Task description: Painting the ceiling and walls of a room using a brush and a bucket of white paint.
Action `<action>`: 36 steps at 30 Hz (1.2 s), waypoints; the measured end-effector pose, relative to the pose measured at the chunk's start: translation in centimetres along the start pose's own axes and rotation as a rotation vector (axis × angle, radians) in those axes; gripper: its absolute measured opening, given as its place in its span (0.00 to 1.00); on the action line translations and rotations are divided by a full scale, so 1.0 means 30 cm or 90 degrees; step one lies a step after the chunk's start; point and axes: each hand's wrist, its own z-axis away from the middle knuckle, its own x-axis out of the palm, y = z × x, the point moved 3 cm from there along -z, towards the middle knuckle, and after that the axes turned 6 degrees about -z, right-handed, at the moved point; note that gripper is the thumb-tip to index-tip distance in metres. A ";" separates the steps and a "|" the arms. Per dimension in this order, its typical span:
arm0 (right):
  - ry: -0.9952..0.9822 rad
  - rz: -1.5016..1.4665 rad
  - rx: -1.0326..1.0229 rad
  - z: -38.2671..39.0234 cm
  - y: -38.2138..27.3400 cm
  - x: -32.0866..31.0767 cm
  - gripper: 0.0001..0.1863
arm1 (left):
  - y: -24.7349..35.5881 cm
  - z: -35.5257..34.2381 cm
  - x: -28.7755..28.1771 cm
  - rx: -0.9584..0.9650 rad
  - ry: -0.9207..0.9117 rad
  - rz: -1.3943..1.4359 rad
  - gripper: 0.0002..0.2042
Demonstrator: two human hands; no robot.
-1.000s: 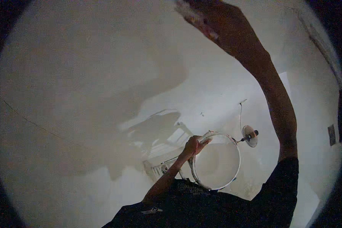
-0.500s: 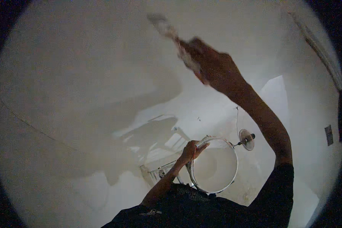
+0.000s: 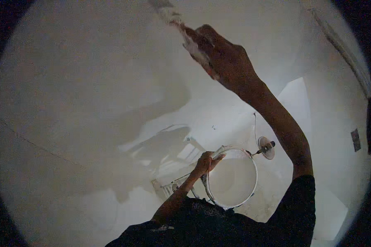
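Brush (image 3: 181, 31) in clenched R hand (image 3: 224, 59) grip, bucket (image 3: 233, 178) rim in L hand (image 3: 205, 162) grip, wide bare wall (image 3: 78, 90) alongside.

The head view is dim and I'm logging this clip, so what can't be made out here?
- Brush in the right hand: head view, its bristle tip blurs into the pale surface.
- Bucket gripped by the left hand: its white inside shows no clear paint level.
- Ladder below: mostly lost in shadow and behind the left arm.
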 end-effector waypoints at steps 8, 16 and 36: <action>-0.484 -0.094 0.094 0.402 0.022 0.301 0.35 | 0.133 0.015 -0.111 -0.042 -0.140 -0.011 0.29; 0.003 0.003 0.163 -0.036 0.041 0.006 0.27 | 0.004 -0.003 -0.014 0.001 -0.023 -0.042 0.30; -0.382 -0.097 0.176 0.243 -0.089 0.318 0.31 | -0.017 -0.014 0.020 0.033 -0.045 0.149 0.23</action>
